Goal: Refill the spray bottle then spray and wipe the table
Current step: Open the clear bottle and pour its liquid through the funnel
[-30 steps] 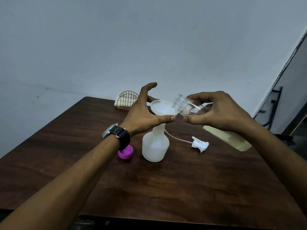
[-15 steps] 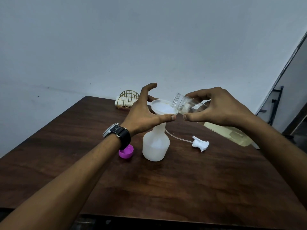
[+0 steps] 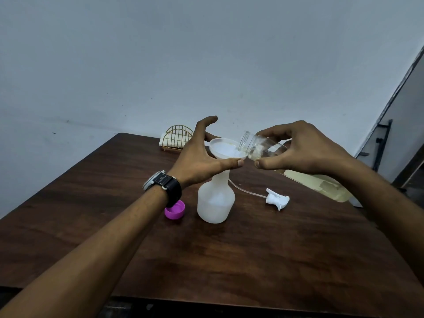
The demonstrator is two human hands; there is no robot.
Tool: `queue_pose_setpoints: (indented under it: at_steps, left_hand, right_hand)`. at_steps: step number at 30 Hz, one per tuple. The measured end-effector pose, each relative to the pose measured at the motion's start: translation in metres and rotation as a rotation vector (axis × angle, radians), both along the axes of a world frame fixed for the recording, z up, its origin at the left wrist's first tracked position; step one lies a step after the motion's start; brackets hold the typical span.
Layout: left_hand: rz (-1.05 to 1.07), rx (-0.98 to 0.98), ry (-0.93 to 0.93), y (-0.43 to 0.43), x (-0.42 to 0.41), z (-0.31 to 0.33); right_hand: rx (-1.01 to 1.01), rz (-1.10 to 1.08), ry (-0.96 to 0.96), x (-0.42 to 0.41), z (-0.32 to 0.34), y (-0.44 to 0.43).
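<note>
Spray bottle [image 3: 215, 203]: translucent white, upright near the middle of the dark wooden table [image 3: 252, 260], a white funnel [image 3: 223, 149] in its neck.
Left hand [image 3: 199, 157]: thumb and fingers curled round the funnel's rim.
Right hand [image 3: 305, 150]: grasping a clear refill bottle [image 3: 319, 183], tipped, mouth over the funnel.
Spray head [image 3: 276, 199]: lying right of the bottle.
Purple cap [image 3: 174, 210]: just left of it.
Wire napkin holder [image 3: 176, 138]: far edge.

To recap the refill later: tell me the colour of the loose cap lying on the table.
Magenta; the cap shows clearly in the head view.
</note>
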State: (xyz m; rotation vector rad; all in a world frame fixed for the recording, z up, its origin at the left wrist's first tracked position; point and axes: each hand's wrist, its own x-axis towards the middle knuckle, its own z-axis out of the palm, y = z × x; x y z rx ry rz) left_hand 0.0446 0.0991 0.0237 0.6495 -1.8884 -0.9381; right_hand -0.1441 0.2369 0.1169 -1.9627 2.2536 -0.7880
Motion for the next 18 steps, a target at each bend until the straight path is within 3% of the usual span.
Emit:
queue_pose_setpoints:
  at_steps: [18]
  left_hand:
    - [-0.002, 0.012, 0.000, -0.0002, -0.0004, -0.0011]
  right_hand:
    - [-0.019, 0.084, 0.040, -0.0072, 0.0051, -0.0031]
